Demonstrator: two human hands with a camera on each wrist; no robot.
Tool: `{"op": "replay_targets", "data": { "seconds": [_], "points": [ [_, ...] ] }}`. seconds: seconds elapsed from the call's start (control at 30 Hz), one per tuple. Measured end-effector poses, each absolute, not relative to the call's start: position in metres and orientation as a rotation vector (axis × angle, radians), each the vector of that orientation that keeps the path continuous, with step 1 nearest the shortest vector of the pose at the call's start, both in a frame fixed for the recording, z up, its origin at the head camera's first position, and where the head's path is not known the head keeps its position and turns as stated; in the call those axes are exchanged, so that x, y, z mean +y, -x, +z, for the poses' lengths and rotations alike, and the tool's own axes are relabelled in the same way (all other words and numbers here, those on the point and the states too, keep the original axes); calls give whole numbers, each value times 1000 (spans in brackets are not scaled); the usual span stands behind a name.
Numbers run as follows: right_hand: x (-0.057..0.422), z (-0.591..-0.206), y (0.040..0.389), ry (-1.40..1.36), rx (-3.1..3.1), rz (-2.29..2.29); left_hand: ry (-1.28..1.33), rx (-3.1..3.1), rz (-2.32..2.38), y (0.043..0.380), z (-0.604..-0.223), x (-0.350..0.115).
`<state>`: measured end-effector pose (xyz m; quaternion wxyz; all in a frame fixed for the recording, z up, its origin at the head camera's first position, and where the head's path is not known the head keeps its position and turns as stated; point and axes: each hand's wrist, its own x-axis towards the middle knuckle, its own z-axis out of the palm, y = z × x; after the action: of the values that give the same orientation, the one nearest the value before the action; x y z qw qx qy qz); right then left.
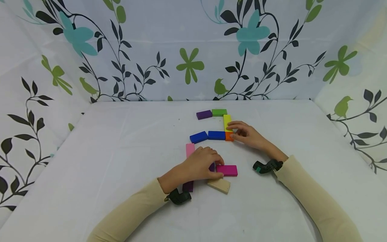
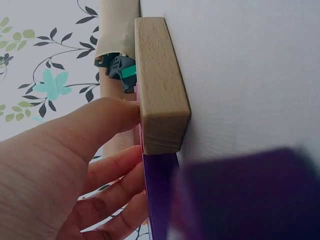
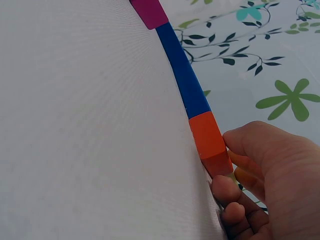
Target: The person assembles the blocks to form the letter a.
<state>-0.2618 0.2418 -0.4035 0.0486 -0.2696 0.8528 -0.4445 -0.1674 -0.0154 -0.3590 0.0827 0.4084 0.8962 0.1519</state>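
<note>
In the head view my left hand [image 1: 199, 164] straddles the left end of a magenta block [image 1: 228, 170], thumb on the near side and fingers on the far side. A plain wooden block [image 1: 219, 185] lies slanted just below the thumb. Under the palm, a purple block [image 1: 212, 167] is mostly hidden. My right hand [image 1: 249, 136] has its thumb at a small orange block [image 1: 229, 136] and a fingertip over the yellow block [image 1: 227, 121]. The right wrist view shows the thumb against the orange block [image 3: 209, 137], other fingertips by its end.
Two blue blocks [image 1: 216, 135] run left from the orange one. Above are a green block [image 1: 219, 112] and a purple block [image 1: 204, 115]. A pink block [image 1: 189, 148] and a dark purple block [image 1: 188, 187] lie beside the left hand. Patterned cloth [image 1: 190, 67] hangs behind the white table.
</note>
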Motion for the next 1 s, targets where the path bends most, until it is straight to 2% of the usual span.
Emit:
{"op": "replay_targets", "data": {
  "seconds": [1.0],
  "points": [
    [243,-402,261,807,2594,-1350,-1200,2703,550,167,-355,-21]
  ]
}}
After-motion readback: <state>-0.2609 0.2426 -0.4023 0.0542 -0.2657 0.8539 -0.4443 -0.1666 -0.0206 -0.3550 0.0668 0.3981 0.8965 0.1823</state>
